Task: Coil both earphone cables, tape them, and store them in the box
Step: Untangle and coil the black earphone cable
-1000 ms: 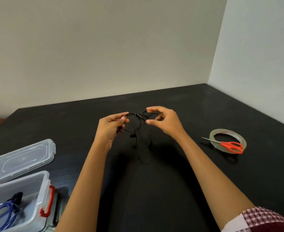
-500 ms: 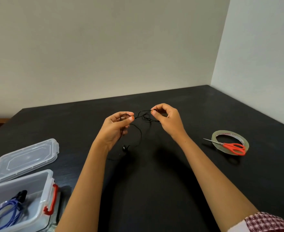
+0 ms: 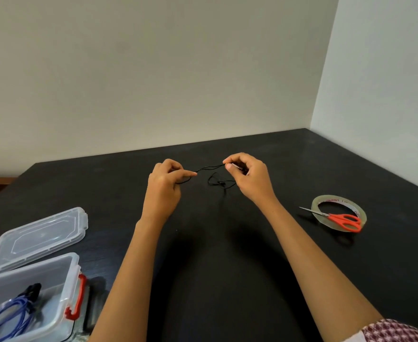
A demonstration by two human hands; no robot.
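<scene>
Head cam only, so just going through that one. Looking down at a black table [image 3: 227,280] pushed into a corner of pale walls.

Both hands up over the middle of the table, pinching a thin black earphone cable [image 3: 209,167] between them. Left hand [image 3: 164,183] curled nearly closed, thumb and forefinger pinching one end of the taut stretch. Right hand [image 3: 248,177] also mostly closed, fingertips gripping the other end, with a small tangle of loops and what looks like an earbud dangling just below it. Hard to make out more, black cable against black table.

Sitting at bottom left: clear plastic storage box [image 3: 55,292] with red latches, open, holding a coiled blue earphone cable [image 3: 8,314] with something black at its far end. Lying just behind the box, touching or nearly so: its clear lid [image 3: 37,239], flat on the table.

Over on the right, well apart from the hands: roll of clear tape [image 3: 338,213] lying flat, orange-handled scissors [image 3: 336,218] resting across the top of it, blades pointing left.

Peeking in at bottom right: a bit of red-and-white patterned sleeve [image 3: 398,332].
</scene>
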